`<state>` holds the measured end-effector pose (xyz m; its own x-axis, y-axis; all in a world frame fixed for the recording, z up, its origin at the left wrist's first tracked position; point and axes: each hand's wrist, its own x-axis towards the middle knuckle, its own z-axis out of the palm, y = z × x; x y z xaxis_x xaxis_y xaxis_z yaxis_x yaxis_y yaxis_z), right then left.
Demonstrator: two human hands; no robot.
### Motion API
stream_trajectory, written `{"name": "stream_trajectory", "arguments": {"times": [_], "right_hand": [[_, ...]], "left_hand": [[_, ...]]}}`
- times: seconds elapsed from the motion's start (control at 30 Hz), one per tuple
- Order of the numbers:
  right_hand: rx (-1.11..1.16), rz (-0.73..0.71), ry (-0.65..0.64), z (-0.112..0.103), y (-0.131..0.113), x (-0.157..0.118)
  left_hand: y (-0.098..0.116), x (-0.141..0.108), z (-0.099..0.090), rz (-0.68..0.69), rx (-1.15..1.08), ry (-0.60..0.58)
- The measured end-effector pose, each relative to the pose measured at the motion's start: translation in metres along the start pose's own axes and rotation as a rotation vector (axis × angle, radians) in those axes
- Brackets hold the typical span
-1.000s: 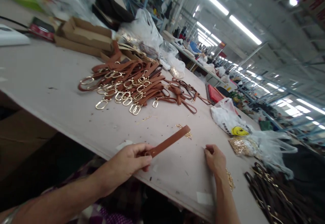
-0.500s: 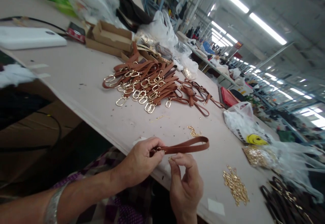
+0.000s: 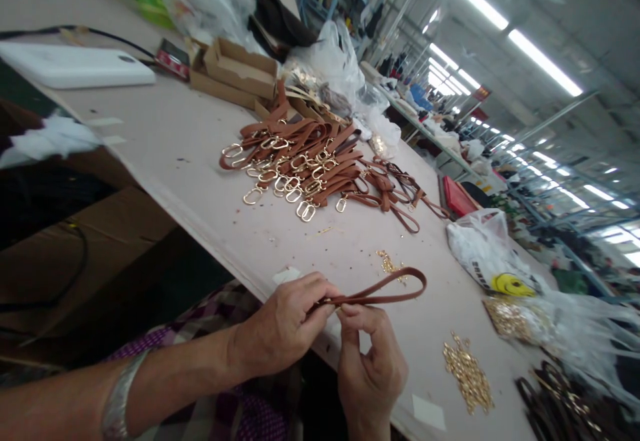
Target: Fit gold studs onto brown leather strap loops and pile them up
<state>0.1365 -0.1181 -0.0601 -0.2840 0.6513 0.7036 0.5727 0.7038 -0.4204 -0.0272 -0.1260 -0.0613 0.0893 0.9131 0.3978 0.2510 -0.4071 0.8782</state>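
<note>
My left hand (image 3: 287, 321) pinches the end of a brown strap loop (image 3: 395, 288), near the table's front edge. The loop sticks out to the right over the table. Just right of those fingers, my right hand (image 3: 370, 354) has thumb and index pressed together at the strap's lower edge; what lies between them is too small to make out. Small gold pieces (image 3: 391, 264) lie behind the loop, and a larger heap of gold pieces (image 3: 467, 371) is at the right. Farther back is a pile of brown straps (image 3: 300, 154) with gold oval rings.
Cardboard boxes (image 3: 240, 68) and plastic bags (image 3: 330, 61) stand behind the pile. A white device (image 3: 75, 66) lies at the far left. On the right are a smiley-printed bag (image 3: 485, 248), a bag of gold pieces (image 3: 515, 318) and dark straps (image 3: 555, 401).
The strap loop has turned, now showing its narrow edge. My right fingertips have come up against the strap beside my left fingers. The whole view has shifted slightly.
</note>
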Motion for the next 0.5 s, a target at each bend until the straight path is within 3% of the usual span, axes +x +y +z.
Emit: {"name": "stream_trajectory", "arguments": {"times": [0.13, 0.33, 0.5], "right_hand": [[-0.004, 0.089, 0.031, 0.001, -0.002, -0.004], [0.271, 0.508, 0.158, 0.008, -0.004, -0.008], [0.491, 0.718, 0.172, 0.008, 0.002, -0.016]], "left_hand": [[0.001, 0.001, -0.002, 0.021, 0.004, -0.023], [0.003, 0.002, -0.005, 0.03, -0.015, -0.089], [0.003, 0.002, -0.005, -0.104, -0.076, -0.175]]}}
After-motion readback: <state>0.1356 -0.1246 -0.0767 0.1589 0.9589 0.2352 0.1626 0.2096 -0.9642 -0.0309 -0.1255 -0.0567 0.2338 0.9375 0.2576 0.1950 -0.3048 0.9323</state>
